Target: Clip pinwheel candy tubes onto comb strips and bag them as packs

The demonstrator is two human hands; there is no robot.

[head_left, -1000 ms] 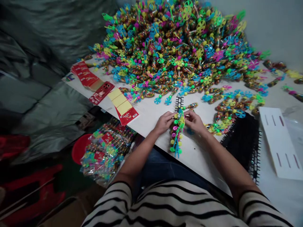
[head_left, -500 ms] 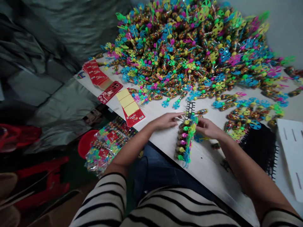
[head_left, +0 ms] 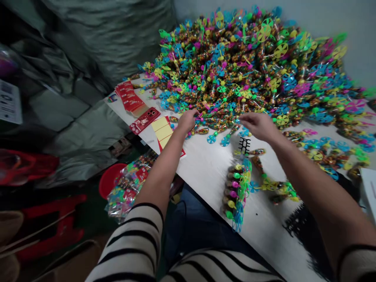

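Observation:
A large heap of candy-filled tubes with bright fan tops (head_left: pixel 235 66) covers the back of the white table. At the heap's front edge is my left hand (head_left: pixel 188 119), its fingers bent around something I cannot make out. My right hand (head_left: pixel 256 124) is farther right, also at the front of the heap, with fingers curled together; what they hold, if anything, is too small to tell. Between my arms lies a row of the tubes (head_left: pixel 235 188), side by side in a black holder strip (head_left: pixel 244 145) whose bare end shows. Neither hand touches this row.
Red cards (head_left: pixel 129 97), a red phone case (head_left: pixel 145 120) and a yellow-and-red card (head_left: pixel 162 131) lie at left. Black strips (head_left: pixel 311 235) are piled at right beside a white box (head_left: pixel 369 188). Below the table's edge, a red basin (head_left: pixel 110 180) stands near bagged toys (head_left: pixel 129 188).
Both hands have left the row of tubes and moved forward to the heap. The row stays on the table. The camera view has shifted slightly.

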